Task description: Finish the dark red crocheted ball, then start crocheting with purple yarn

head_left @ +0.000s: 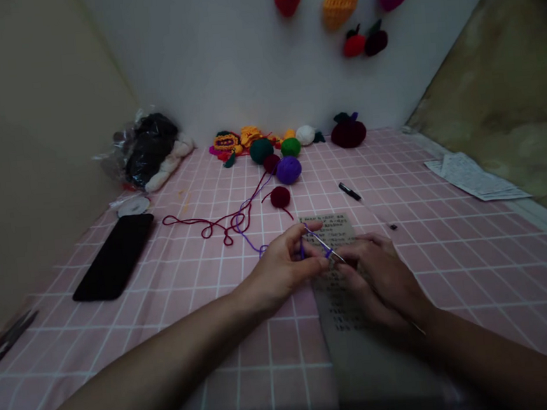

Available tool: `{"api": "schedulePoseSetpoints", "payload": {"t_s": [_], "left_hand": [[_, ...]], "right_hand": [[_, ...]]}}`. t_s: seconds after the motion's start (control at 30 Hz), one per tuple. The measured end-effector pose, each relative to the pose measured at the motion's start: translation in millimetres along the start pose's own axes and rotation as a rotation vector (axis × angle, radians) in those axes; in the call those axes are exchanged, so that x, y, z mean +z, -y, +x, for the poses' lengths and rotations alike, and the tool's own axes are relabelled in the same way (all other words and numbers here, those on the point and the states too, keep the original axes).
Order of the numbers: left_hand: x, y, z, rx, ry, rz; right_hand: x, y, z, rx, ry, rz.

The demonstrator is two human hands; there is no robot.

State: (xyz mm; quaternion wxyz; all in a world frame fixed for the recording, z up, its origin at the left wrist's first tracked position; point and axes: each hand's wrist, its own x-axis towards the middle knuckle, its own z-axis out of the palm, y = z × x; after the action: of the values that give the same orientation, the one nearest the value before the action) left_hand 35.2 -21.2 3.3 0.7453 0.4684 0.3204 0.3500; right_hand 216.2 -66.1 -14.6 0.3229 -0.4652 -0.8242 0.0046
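My right hand (380,275) is closed around a thin metal crochet hook (338,257), whose shaft shows again below the palm. Purple yarn (301,248) runs over the fingers of my left hand (288,258), which pinches it beside the hook. A small purple loop sits on the hook between the two hands. From my left hand the strand trails back to a purple yarn ball (288,170). Beneath the hands lies a long strip of cardboard (341,326) with handwritten lines, partly hidden by my right hand.
Dark red yarn (208,223) lies tangled left of a small red ball (280,197). A black phone (114,257), a pen (349,191), scissors (10,339) and papers (472,177) lie around. Behind are a plastic bag (151,145) and a crocheted dark red fruit (348,132).
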Motion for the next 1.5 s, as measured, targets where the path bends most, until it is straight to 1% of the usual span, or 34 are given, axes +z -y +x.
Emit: {"api": "schedulePoseSetpoints", "payload": {"t_s": [0.13,0.23,0.33,0.57,0.77,0.87,1.0,1.13,1.3,1.5], "left_hand": [[-9.5,-9,1,-0.031,0.066,0.04],[-13.6,-11,2,-0.036,0.097,0.08],[-14.1,-12,2,-0.043,0.086,0.097],[-13.1,-14,3,-0.034,0.062,0.087],[-16.7,-15,3,-0.029,0.08,0.091],[-19.6,-16,4,-0.015,0.083,0.104],[-23.3,-18,6,-0.007,0.054,0.095],[-26.3,-22,7,-0.018,0.049,0.076],[-28.6,-25,8,-0.032,0.03,0.078],[-26.8,-24,7,-0.017,0.051,0.133]], "right_hand": [[-11,5,2,0.085,0.019,0.188],[-15,4,1,0.155,0.046,0.258],[-15,1,-1,0.184,0.062,0.294],[-13,-3,-4,0.175,0.071,0.379],[-14,-5,-5,0.19,0.063,0.418],[-18,-4,-4,0.176,0.041,0.389],[-22,-5,-1,0.163,0.02,0.332],[-23,-9,-2,0.196,0.022,0.34],[-24,-10,-5,0.304,0.006,0.468],[-20,-7,-3,0.39,-0.023,0.717]]}}
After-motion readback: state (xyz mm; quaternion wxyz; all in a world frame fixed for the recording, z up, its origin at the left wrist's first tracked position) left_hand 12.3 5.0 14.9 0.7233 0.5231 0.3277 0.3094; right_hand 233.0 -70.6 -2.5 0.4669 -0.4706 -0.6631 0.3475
